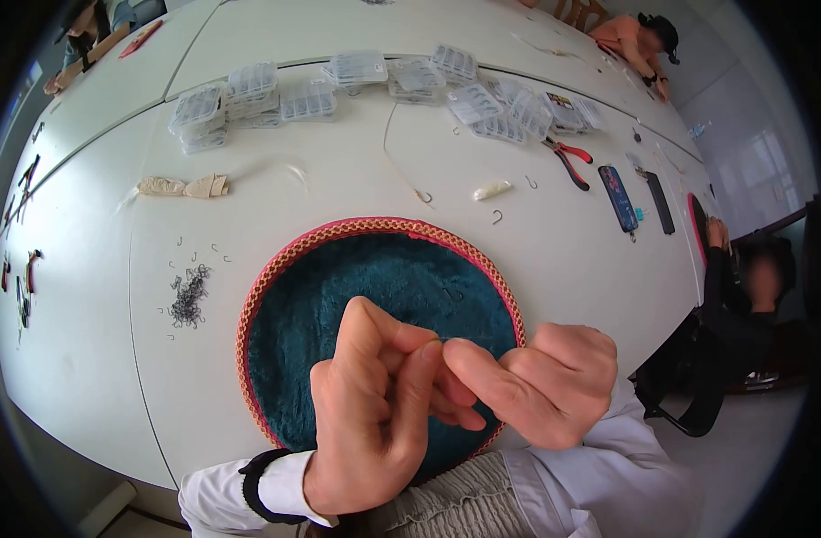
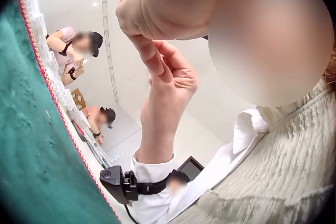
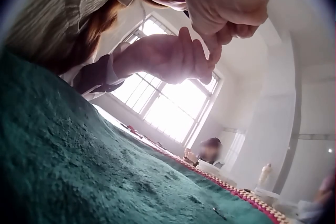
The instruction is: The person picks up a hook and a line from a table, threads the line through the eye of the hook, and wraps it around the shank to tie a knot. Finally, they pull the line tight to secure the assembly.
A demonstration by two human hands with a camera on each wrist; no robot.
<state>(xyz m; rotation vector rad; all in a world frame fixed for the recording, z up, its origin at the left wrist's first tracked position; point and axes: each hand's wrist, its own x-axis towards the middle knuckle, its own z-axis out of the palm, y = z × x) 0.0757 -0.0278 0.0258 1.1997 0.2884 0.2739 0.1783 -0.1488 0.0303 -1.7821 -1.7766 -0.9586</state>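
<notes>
Above a round tray [image 1: 374, 226] lined with teal plush, both hands meet at the fingertips. The left hand [image 1: 370, 412] pinches with thumb and index finger at the meeting point; the right hand [image 1: 540, 381] is curled, its thumb and index finger pressed together there. A tiny yellowish bit shows between them, too small to identify. In the left wrist view the left hand [image 2: 168, 8] is nearest and the right hand [image 2: 170, 85] is beyond it. The right wrist view has the right hand [image 3: 228, 3] touching the left hand [image 3: 165, 58]. A small dark hook [image 1: 455, 294] lies on the plush.
Left of the tray is a pile of small hooks [image 1: 189, 296]. A wrapped bundle [image 1: 186, 186], a white roll [image 1: 493, 190] and loose hooks lie behind it. Clear boxes [image 1: 358, 67], red-handled pliers [image 1: 570, 164] and a phone [image 1: 617, 199] stand farther back. Other people sit around.
</notes>
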